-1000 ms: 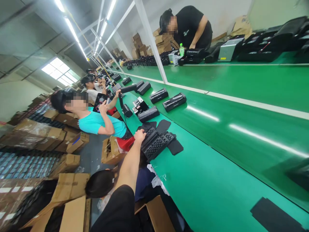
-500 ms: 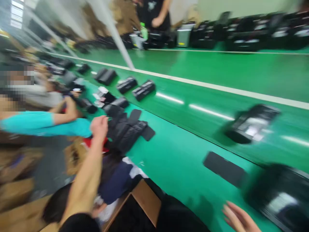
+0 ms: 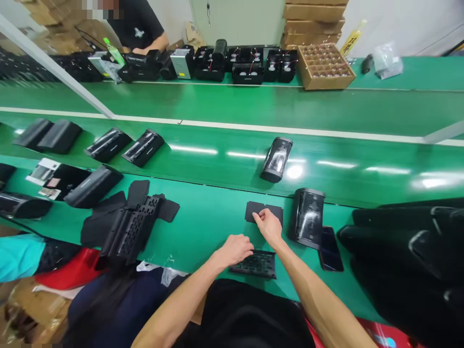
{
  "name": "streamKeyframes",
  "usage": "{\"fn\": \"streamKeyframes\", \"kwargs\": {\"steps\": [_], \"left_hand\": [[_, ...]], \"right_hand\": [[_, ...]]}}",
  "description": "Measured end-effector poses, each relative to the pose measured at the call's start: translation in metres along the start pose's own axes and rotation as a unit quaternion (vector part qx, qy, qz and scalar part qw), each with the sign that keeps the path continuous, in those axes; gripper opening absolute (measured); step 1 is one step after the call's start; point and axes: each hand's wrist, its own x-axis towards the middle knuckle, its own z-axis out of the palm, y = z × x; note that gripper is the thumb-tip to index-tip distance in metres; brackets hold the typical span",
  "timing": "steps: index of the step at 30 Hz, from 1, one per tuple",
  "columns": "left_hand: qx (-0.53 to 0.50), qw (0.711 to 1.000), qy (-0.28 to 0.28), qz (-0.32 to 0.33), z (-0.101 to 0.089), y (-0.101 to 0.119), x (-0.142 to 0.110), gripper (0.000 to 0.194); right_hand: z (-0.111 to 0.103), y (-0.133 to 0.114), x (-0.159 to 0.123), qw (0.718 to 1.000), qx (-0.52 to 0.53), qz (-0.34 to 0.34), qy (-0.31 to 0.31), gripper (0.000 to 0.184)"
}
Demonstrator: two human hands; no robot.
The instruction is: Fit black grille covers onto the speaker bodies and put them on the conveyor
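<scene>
A black perforated plastic panel [image 3: 256, 265] lies flat on the green bench in front of my body. At its upper left edge my left hand [image 3: 235, 250] has curled fingers on it. Just beyond, a thin flat black sheet [image 3: 253, 211] is under the fingertips of my right hand [image 3: 268, 225], thumb and fingers drawn together at its near edge. To the right of that hand stands a glossy black speaker-like housing [image 3: 308, 217], and a dark phone [image 3: 330, 249] lies beside it.
Left of me is a pile of perforated panels [image 3: 136, 227] and black sheets. Another glossy housing [image 3: 277, 159] sits on the green strip beyond the bench seam. Large black shapes [image 3: 406, 261] fill the right side. A co-worker's turquoise sleeve [image 3: 20, 256] is at lower left.
My view has swung right and steadied. My left hand has come from the pile at left to the panel before me; my right hand has moved onto the flat sheet.
</scene>
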Motion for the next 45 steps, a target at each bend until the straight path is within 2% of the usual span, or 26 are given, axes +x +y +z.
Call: {"fn": "streamKeyframes", "kwargs": {"steps": [3,9,13,18,22,26,30,32,34,36,37,38,39,40,41,42,43,45], "left_hand": [[0.032,0.999,0.011,-0.009,-0.005,0.001,0.015,0.012],[0.108,0.973,0.146,-0.142,-0.026,-0.005,0.073,0.036],[0.161,0.958,0.147,-0.185,-0.024,0.001,0.102,0.027],[0.183,0.958,0.129,-0.18,-0.024,0.005,0.104,0.023],[0.189,0.959,0.114,-0.177,-0.028,0.004,0.104,0.024],[0.184,0.963,0.104,-0.167,-0.031,0.002,0.107,0.023],[0.162,0.968,0.106,-0.158,-0.039,0.002,0.111,0.021],[0.145,0.97,0.115,-0.156,-0.043,0.005,0.111,0.017],[0.131,0.969,0.136,-0.158,-0.045,0.012,0.108,0.019],[0.025,0.979,0.149,-0.135,-0.042,0.022,0.098,0.034],[-0.079,0.981,0.134,-0.112,-0.037,0.027,0.091,0.044],[-0.208,0.97,0.097,-0.085,-0.031,0.033,0.082,0.056],[-0.338,0.938,0.042,-0.063,-0.023,0.038,0.071,0.068],[-0.443,0.895,-0.023,-0.053,-0.014,0.042,0.06,0.078],[-0.507,0.856,-0.077,-0.059,-0.006,0.045,0.048,0.083],[-0.539,0.832,-0.106,-0.076,0.002,0.046,0.038,0.084],[-0.544,0.827,-0.105,-0.096,0.008,0.047,0.028,0.08],[-0.495,0.859,-0.045,-0.121,0.015,0.044,0.012,0.063]], "right_hand": [[0.007,-0.004,0.01,1.0,-0.025,-0.008,-0.011,0.015],[0.002,0.007,0.008,0.999,0.003,-0.025,-0.024,0.018],[-0.003,0.009,0.009,0.998,0.059,-0.024,-0.007,0.014],[-0.023,0.01,0.011,0.981,0.175,0.004,0.085,0.022],[-0.06,0.012,0.006,0.939,0.289,0.029,0.182,0.029],[-0.112,0.018,-0.009,0.88,0.384,0.02,0.28,0.03],[-0.162,0.03,-0.034,0.79,0.509,-0.026,0.341,0.026],[-0.174,0.035,-0.051,0.757,0.574,-0.039,0.309,0.025],[-0.174,0.036,-0.069,0.754,0.617,-0.016,0.226,0.019],[-0.16,0.035,-0.087,0.747,0.65,0.042,0.136,0.013],[-0.149,0.035,-0.095,0.737,0.664,0.077,0.097,0.013],[-0.136,0.035,-0.103,0.725,0.677,0.108,0.064,0.014],[-0.122,0.035,-0.11,0.713,0.688,0.133,0.033,0.013],[-0.108,0.036,-0.115,0.701,0.697,0.15,0.002,0.012],[-0.095,0.039,-0.12,0.691,0.705,0.16,-0.026,0.012],[-0.083,0.042,-0.124,0.684,0.709,0.167,-0.048,0.012],[-0.074,0.046,-0.127,0.681,0.709,0.173,-0.063,0.012],[-0.062,0.056,-0.13,0.682,0.701,0.19,-0.083,0.012]]}}
